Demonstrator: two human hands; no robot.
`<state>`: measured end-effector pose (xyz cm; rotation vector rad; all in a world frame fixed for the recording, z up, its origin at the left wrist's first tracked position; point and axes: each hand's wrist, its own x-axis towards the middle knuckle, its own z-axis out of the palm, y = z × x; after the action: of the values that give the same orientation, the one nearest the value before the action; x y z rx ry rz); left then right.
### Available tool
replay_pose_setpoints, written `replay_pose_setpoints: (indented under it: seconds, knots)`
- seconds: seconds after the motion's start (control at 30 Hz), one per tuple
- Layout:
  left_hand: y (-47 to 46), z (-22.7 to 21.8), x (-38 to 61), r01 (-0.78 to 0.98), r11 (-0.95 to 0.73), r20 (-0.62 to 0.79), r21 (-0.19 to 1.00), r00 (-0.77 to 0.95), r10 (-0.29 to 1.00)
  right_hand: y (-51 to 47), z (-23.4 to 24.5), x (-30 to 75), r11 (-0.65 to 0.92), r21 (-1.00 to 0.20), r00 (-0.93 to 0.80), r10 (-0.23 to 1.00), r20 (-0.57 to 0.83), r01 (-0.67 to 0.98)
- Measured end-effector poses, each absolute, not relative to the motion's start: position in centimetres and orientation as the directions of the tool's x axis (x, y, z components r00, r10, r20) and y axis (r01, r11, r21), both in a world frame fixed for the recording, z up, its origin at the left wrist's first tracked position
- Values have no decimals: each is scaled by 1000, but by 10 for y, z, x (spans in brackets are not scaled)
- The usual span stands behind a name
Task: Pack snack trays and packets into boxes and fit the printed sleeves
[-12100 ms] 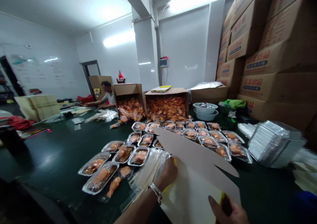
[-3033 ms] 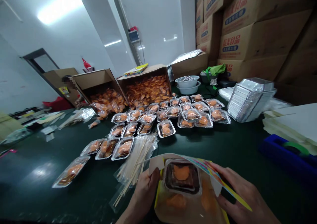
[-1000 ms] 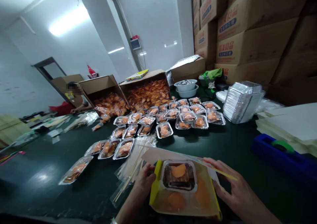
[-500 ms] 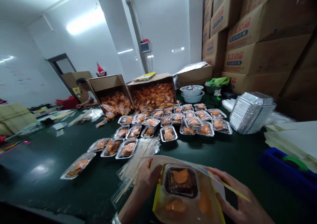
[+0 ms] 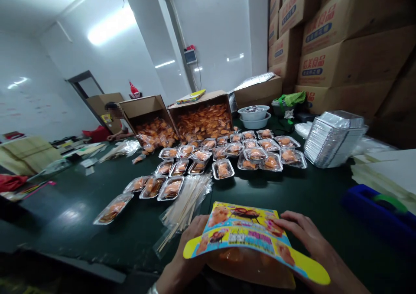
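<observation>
A colourful printed food carton (image 5: 247, 237), yellow and blue with food pictures, is between my two hands at the front of the table. Its long yellow flap curves across the front, and orange-brown food shows dimly beneath it. My left hand (image 5: 191, 246) holds the carton's left side, its fingers partly hidden by the flap. At the right side, my right hand (image 5: 313, 242) grips it with the fingers over the top panel. Left of the carton lie wooden skewers (image 5: 188, 203) in clear plastic sleeves.
Several foil trays (image 5: 223, 169) of wrapped orange food cover the mid table. Behind them are open cardboard boxes (image 5: 203, 120) of packets. Stacked empty foil trays (image 5: 334, 142) and a blue tape dispenser (image 5: 373, 211) stand right. A person (image 5: 121, 122) sits far left.
The carton's printed top has come down over the opening, hiding the foil tray that was visible inside. The yellow flap now hangs toward me. The view has shifted slightly.
</observation>
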<state>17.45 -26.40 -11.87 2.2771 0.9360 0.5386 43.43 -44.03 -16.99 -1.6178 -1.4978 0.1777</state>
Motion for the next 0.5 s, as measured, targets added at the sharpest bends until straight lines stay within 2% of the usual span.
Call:
replay_pose_setpoints:
  seconds: [0.1, 0.17, 0.23, 0.3, 0.4, 0.5]
  knots:
    - [-266, -84, 170, 378, -523, -30, 764, 830, 557, -428, -180, 438, 209, -680, 229, 838, 495, 703]
    - [-262, -65, 165, 330, -457, -122, 826, 896, 427, -416, -185, 443, 216, -731, 215, 868, 448, 647]
    - [-253, -57, 158, 333, -444, -195, 832, 924, 328, -411, -185, 452, 192, -755, 197, 899, 392, 627]
    - [-242, -56, 149, 367, -506, -231, 781, 922, 312, -416, -180, 463, 221, -735, 97, 927, 363, 641]
    - [-227, -62, 137, 388, -578, -202, 718, 911, 360, -431, -165, 471, 235, -683, -87, 966, 244, 692]
    - [-216, -64, 134, 389, -549, -182, 740, 901, 393, -434, -158, 458, 120, -604, -29, 987, 158, 788]
